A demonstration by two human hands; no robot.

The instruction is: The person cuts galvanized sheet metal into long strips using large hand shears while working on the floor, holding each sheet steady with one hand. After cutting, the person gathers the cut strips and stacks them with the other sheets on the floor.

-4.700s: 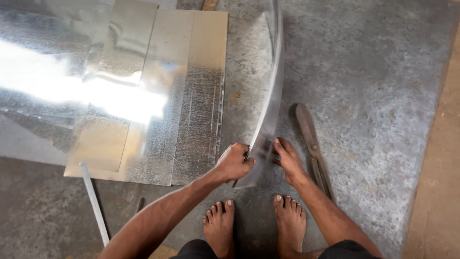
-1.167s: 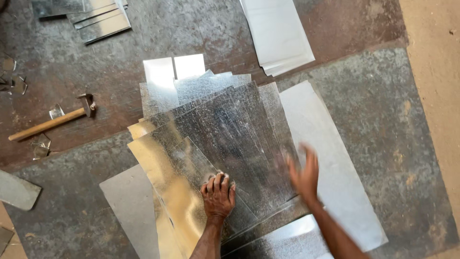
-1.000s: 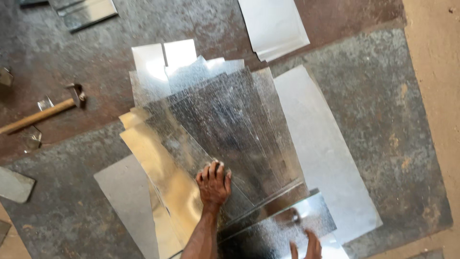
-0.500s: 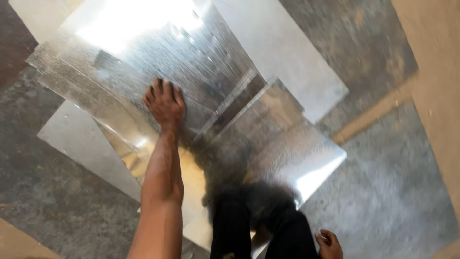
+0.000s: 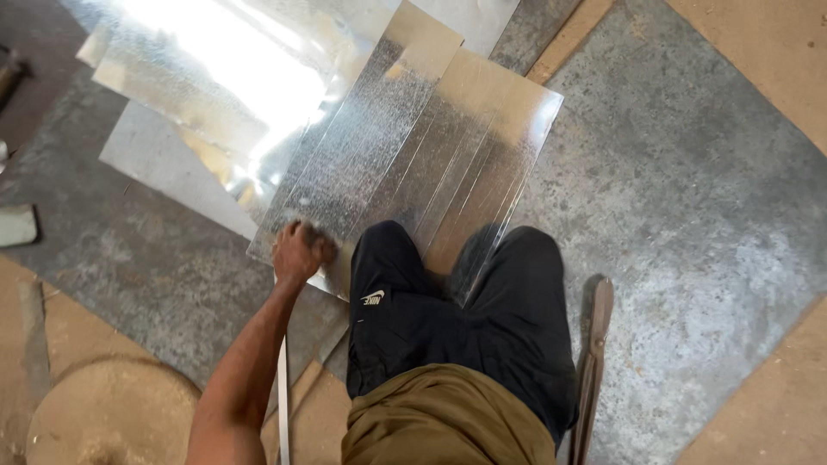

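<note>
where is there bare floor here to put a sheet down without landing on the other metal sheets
Bare grey floor lies to the right of the fanned metal sheets, beyond the long tool by the right leg. A smaller patch sits left of the left hand, below the sheets. The upper left is crowded with overlapping sheets.

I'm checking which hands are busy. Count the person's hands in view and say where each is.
1. The left hand is closed on the near edge of the shiny metal sheets on the floor, left of the knees. The right hand is out of view.
</note>
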